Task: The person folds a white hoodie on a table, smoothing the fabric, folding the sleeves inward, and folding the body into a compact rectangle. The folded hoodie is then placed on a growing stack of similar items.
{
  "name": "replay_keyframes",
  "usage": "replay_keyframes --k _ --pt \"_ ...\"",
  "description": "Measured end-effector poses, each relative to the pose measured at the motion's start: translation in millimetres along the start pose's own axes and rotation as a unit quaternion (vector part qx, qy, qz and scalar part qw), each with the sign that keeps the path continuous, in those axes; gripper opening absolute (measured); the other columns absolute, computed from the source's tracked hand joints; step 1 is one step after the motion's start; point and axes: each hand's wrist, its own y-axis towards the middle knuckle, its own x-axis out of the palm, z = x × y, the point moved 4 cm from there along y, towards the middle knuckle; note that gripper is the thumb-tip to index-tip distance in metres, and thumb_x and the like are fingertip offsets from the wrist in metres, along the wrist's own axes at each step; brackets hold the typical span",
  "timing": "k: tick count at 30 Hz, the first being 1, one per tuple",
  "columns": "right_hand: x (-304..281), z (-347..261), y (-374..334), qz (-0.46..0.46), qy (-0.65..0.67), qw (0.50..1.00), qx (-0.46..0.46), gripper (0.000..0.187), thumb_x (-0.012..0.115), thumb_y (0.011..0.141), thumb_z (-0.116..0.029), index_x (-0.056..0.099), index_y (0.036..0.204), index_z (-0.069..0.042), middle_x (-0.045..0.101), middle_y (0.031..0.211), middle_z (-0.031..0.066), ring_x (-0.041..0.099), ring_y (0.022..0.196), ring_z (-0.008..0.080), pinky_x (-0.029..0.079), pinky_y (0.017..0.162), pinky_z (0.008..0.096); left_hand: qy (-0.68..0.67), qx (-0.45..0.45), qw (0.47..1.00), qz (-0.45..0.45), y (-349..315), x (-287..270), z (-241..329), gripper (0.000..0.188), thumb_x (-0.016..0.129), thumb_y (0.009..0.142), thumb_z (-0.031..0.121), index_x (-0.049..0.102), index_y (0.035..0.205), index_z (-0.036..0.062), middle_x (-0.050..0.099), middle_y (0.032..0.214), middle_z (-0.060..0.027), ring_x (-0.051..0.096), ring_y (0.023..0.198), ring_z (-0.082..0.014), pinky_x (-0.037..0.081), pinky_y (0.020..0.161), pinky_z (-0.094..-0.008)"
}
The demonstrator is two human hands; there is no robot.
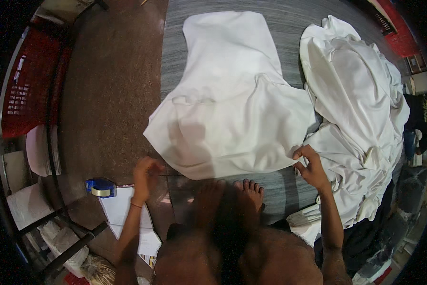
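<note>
A white cloth piece, narrower at its far end and flared toward me, lies spread with soft wrinkles in front of my feet. My right hand is at its near right corner, thumb and forefinger pinched on the hem. Beside the near left edge is my left hand, its fingers curled and blurred; whether they touch the cloth I cannot tell. A large heap of white fabric lies to the right of the spread piece, crumpled and folded over itself.
The cloth rests on a grey streaked mat beside a brown floor. At lower left are a blue tape dispenser and white paper sheets. A dark metal frame and a red crate stand farther left. Wrapped bundles line the right.
</note>
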Motion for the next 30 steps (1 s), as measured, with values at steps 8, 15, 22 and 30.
replay_keyframes --k 8,15,22,30 --pt "6.4 46.4 -14.6 -0.004 -0.06 0.996 0.062 0.027 0.062 0.072 0.01 0.059 0.096 -0.004 0.063 0.092 0.0131 0.06 0.087 0.0315 0.046 0.082 0.039 0.274 0.14 0.951 -0.014 -41.7 106.9 -12.3 0.021 0.073 0.078 0.016 0.065 0.095 0.0053 0.06 0.101 -0.0114 0.055 0.102 -0.0353 0.039 0.098 -0.0515" --pt "-28.9 -17.4 -28.2 0.079 -0.016 0.996 0.03 0.019 0.062 0.077 0.008 0.061 0.094 -0.001 0.063 0.088 0.0113 0.057 0.077 0.0235 0.044 0.071 0.031 0.214 0.206 0.955 0.024 -18.2 23.6 42.9 0.024 0.07 0.071 -0.001 0.068 0.094 0.0064 0.068 0.099 -0.0127 0.064 0.097 -0.032 0.039 0.104 -0.0472" --pt "-7.4 -3.1 -70.2 -0.159 0.014 0.971 0.177 0.018 0.068 0.082 0.004 0.064 0.098 -0.003 0.064 0.086 0.0046 0.054 0.07 0.0134 0.042 0.063 0.0268 0.184 0.03 0.938 -0.293 -40.3 0.1 74.5 0.027 0.08 0.067 0.001 0.071 0.093 0.0052 0.07 0.093 -0.0122 0.067 0.091 -0.0306 0.048 0.093 -0.04" --pt "-10.2 72.1 82.0 0.129 -0.094 0.984 0.082 0.036 0.063 0.093 -0.033 0.069 0.099 0.002 0.069 0.079 0.0195 0.068 0.071 0.0313 0.051 0.068 0.0378 0.136 -0.082 0.987 0.011 136.6 63.4 28.4 0.045 0.067 0.09 0.041 0.068 0.109 0.0005 0.071 0.102 -0.0192 0.068 0.098 -0.0302 0.051 0.084 -0.04"
